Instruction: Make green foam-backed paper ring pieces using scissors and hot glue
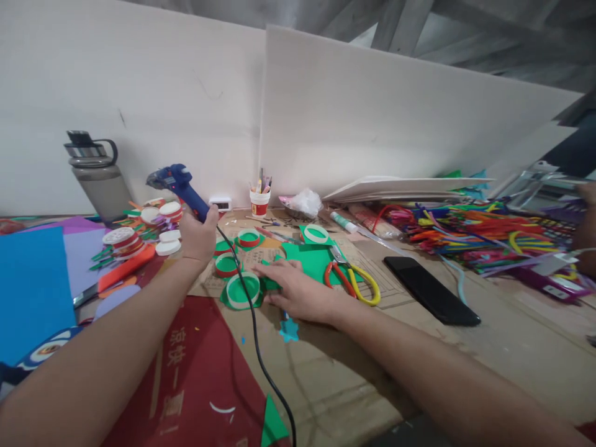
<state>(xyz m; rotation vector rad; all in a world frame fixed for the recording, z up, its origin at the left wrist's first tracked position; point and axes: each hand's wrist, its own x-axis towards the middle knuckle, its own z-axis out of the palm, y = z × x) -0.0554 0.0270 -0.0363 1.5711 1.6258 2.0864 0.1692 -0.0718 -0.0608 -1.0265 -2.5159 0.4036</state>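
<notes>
My left hand (199,234) is wrapped round the handle of a blue glue gun (182,187), raised over the table with its nozzle toward the left. A black cord runs down from it. Low over the cardboard, my right hand (298,290) has its fingers spread beside a white ring on green paper (243,290); fingertips reach small green pieces, and contact is unclear. More rings on green, one red and white (227,265), another (248,238), lie behind. Green paper (307,257) is partly behind my right hand.
Scissors (351,279) and a black phone (431,290) lie right of my hand. Pipe cleaners (484,233) are heaped at the right, near another person's arm (586,230). A bottle (100,183), an orange cutter (125,267) and blue paper (32,288) are at the left.
</notes>
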